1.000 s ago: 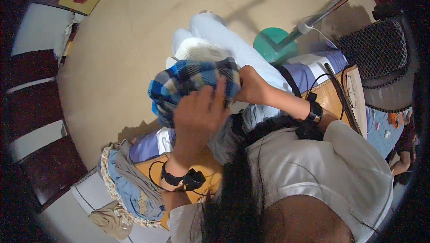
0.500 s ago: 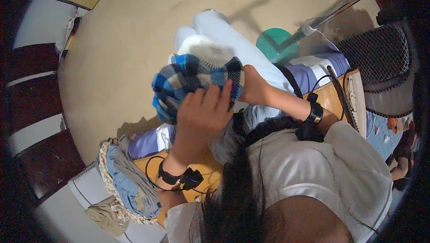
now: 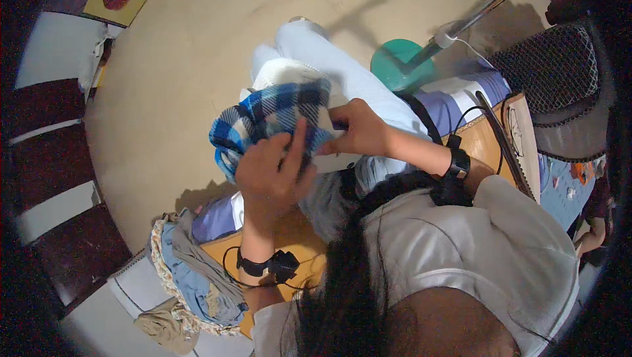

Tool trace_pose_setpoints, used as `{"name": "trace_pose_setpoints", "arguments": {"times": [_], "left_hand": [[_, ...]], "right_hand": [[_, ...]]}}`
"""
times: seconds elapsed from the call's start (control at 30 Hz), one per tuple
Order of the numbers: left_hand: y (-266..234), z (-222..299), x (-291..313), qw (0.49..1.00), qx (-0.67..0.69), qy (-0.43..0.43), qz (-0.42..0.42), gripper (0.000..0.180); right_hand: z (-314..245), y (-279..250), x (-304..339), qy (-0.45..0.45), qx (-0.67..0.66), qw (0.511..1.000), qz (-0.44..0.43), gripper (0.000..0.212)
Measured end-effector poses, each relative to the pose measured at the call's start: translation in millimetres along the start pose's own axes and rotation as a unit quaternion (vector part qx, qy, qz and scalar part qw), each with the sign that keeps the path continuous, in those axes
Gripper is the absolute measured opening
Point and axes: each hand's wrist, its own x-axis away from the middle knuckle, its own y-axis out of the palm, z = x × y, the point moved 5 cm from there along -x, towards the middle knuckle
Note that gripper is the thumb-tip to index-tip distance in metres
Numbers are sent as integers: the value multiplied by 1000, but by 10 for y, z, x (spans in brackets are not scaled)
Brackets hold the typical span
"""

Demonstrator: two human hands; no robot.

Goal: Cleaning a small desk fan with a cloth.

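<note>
A blue, black and white plaid cloth [image 3: 263,110] is held above my lap, bunched on its left side and flatter on its right. My left hand [image 3: 271,169] grips its near side, the index finger stretched up along the fabric. At the right edge of the cloth, my right hand [image 3: 362,130] pinches the pale border between thumb and fingers. Behind the cloth, a white ribbed object [image 3: 286,73] rests on my light blue trouser legs; the cloth covers part of it, so its kind is unclear.
To the left, folded clothes [image 3: 194,271] lie piled beside the wooden seat [image 3: 296,252] under me. A green round stool or base [image 3: 401,64] and a metal pole [image 3: 477,11] stand ahead on the right. A dark mesh chair back [image 3: 546,67] is at far right.
The plaid cloth has shifted a little left and its right side has flattened out. My left hand has moved left and down, its index finger now extended. My right thumb now shows at the edge.
</note>
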Motion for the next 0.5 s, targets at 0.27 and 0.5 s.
{"name": "trace_pose_setpoints", "arguments": {"times": [0.27, 0.5], "left_hand": [[158, -443, 56, 962, 229, -139, 51, 39], [259, -654, 112, 952, 239, -174, 76, 39]], "right_hand": [[-13, -34, 28, 37, 28, 997, -57, 46], [74, -12, 20, 26, 7, 999, -41, 49]]}}
